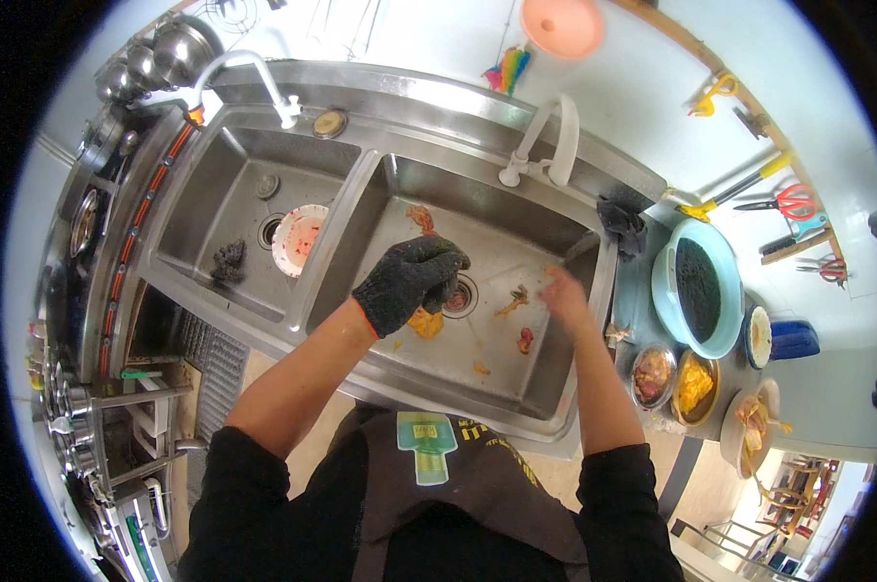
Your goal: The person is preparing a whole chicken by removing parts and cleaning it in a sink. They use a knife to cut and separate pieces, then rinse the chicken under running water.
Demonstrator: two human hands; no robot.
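Note:
My left hand (413, 273), in a black knit glove, hangs over the right basin (391, 371) of a steel double sink. Its fingers are curled, and whether they hold anything is hidden. My right hand (565, 298) is bare and motion-blurred near that basin's right wall. The drain (464, 292) shows beside the glove. A yellow fatty piece (426, 324) lies just below the glove, and a brownish scrap (420, 218) lies above it. Between drain and right hand are a stringy scrap (512, 300) and a dark red piece (525, 340).
The left basin (264, 171) contains a red-stained white bowl (298, 240) and a dark scouring pad (229, 260). White taps (562, 145) rise behind. At right stand a blue tub (667, 291), a bowl of meat (653, 375), yellow fat (696, 385) and a pot with a plucked bird (752, 422).

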